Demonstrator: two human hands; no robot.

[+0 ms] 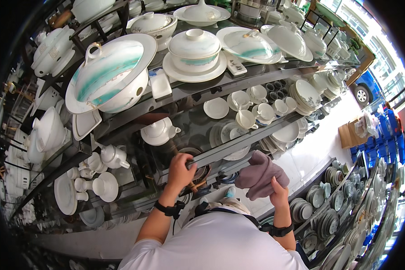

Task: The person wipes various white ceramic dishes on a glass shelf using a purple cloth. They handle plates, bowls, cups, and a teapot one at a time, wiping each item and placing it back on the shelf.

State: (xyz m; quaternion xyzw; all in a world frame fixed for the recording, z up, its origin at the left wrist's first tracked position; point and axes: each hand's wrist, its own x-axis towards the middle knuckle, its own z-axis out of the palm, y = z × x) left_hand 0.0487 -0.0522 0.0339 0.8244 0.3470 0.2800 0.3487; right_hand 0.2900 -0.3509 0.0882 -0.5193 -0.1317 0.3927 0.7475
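Observation:
My left hand [182,171] rests at the edge of a glass shelf [222,145], its fingers curled over the rim; whether it grips the edge is hard to tell. A crumpled mauve cloth [261,175] hangs from my right hand [279,191], pinched between thumb and fingers, just off the shelf's front. Behind my left hand a white lidded teapot [158,131] stands on the glass. Farther right on that shelf are a white saucer [216,108] and several white cups, one of them a cup [245,119] near the front edge.
Above, a shelf holds a large lidded tureen [111,74] and a lidded bowl [195,55]. At left stand a small teapot [114,156] and a plate [65,194]. Racks of stacked bowls [301,209] line the right side. A cardboard box [351,135] sits beyond on the floor.

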